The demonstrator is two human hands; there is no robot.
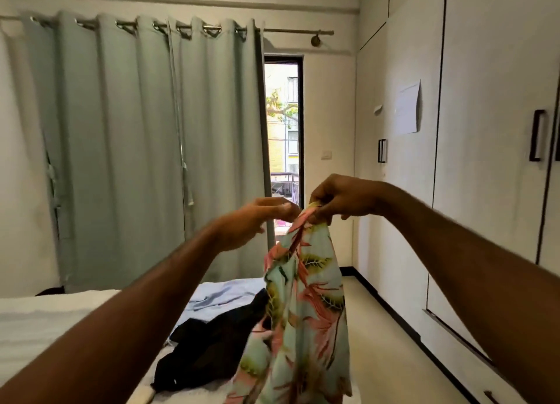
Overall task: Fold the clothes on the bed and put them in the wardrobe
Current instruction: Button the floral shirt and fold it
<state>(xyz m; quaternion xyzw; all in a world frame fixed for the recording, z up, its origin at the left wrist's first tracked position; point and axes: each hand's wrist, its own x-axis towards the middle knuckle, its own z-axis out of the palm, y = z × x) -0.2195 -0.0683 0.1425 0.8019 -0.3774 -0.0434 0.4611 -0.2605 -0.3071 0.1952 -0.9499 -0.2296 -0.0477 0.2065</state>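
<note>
My bed fills the lower left, covered in a white sheet. A black garment lies crumpled on it near the right edge of the bed. Just beyond the black garment, toward the far end of the bed, a pale blue garment lies spread flat, touching it. Whether the bottom of the hanging floral cloth reaches the bed, I can't tell. To the right of the bed runs the pale floor, along the wardrobe side.

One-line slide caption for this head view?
Right hand pinches a floral shirt above the bed; left hand reaches in.
</note>
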